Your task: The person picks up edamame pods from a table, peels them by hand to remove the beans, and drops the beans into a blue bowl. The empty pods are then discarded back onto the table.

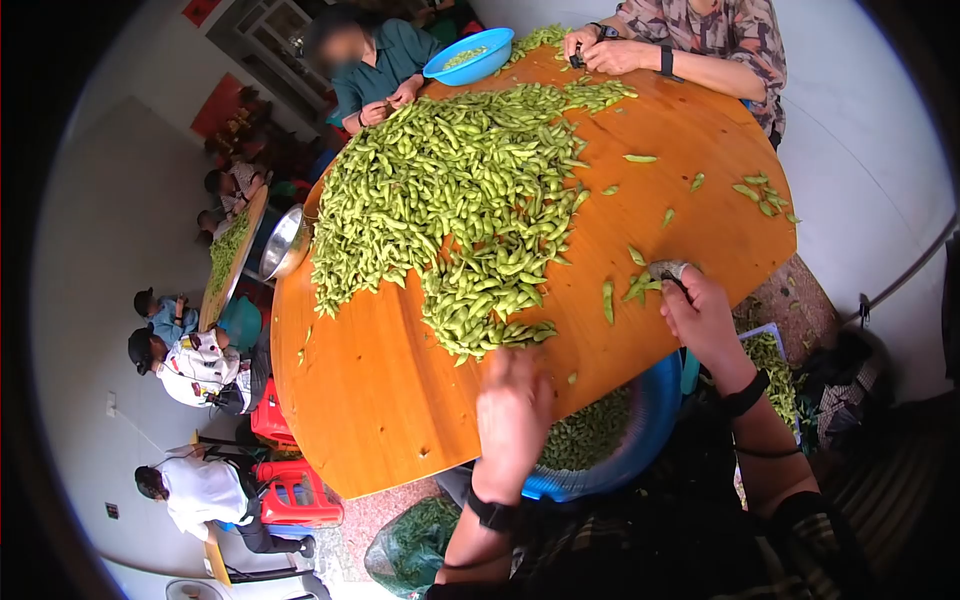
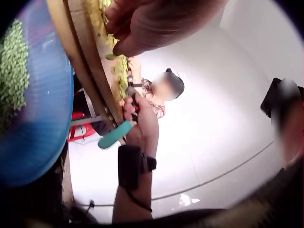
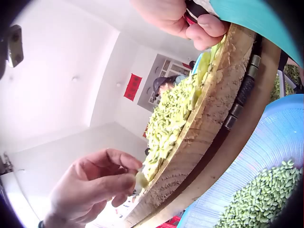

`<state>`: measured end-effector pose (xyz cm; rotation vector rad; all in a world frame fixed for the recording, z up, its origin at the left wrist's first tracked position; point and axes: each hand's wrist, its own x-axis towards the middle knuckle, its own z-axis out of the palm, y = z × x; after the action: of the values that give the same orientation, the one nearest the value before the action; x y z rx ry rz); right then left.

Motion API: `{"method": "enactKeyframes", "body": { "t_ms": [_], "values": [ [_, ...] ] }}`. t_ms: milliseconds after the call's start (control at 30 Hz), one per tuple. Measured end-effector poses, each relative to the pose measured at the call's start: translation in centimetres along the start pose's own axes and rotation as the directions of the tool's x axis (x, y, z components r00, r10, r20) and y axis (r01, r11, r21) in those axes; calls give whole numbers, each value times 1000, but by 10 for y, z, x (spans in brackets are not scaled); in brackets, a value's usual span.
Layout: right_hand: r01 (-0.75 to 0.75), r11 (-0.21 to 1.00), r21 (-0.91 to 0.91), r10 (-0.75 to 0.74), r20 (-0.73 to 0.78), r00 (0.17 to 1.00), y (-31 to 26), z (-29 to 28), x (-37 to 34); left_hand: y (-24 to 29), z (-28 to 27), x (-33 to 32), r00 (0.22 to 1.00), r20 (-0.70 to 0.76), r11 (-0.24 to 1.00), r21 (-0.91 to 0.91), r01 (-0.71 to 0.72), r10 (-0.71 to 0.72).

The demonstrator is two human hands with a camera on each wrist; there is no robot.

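Note:
My left hand (image 1: 513,410) is at the near edge of a big heap of green soybean pods (image 1: 450,180), blurred in the head view. In the right wrist view its curled thumb and fingers pinch a pale green pod (image 3: 140,180) at the tips. My right hand (image 1: 697,315) rests at the table's near right edge, fingers curled round a tool with a teal handle (image 2: 115,135); the palm hides most of it, so I cannot tell its kind. A few loose pods (image 1: 640,285) lie by its fingertips. Below the edge a blue basket (image 1: 655,420) holds shelled beans (image 3: 266,194).
The round wooden table (image 1: 370,400) fills the middle. Two people sit across it, beside a blue basin (image 1: 470,57). A crate of pods (image 1: 768,365) stands on the floor at right, a green mesh bag (image 1: 410,550) at lower left. Red stools (image 1: 300,495) stand further left.

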<state>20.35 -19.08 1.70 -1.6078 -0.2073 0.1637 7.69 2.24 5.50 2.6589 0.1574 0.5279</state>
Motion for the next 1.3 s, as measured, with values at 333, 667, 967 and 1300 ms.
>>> {"method": "enactKeyframes", "body": {
  "t_ms": [333,667,967,1300],
  "values": [
    [59,994,-93,-58,9,998,2,0,1,-32,11,31,996,-74,993,112,-47,56],
    [202,958,-205,-202,22,979,3,5,-3,-41,16,24,985,-168,1000,-7,-24,22],
    [-31,999,-7,31,439,898,-52,68,-35,-33,-5,11,975,66,744,-636,204,-211],
    [-224,974,17,172,586,792,-60,71,-48,-13,-1,-20,1000,12,910,-414,-16,23]
  ]
}}
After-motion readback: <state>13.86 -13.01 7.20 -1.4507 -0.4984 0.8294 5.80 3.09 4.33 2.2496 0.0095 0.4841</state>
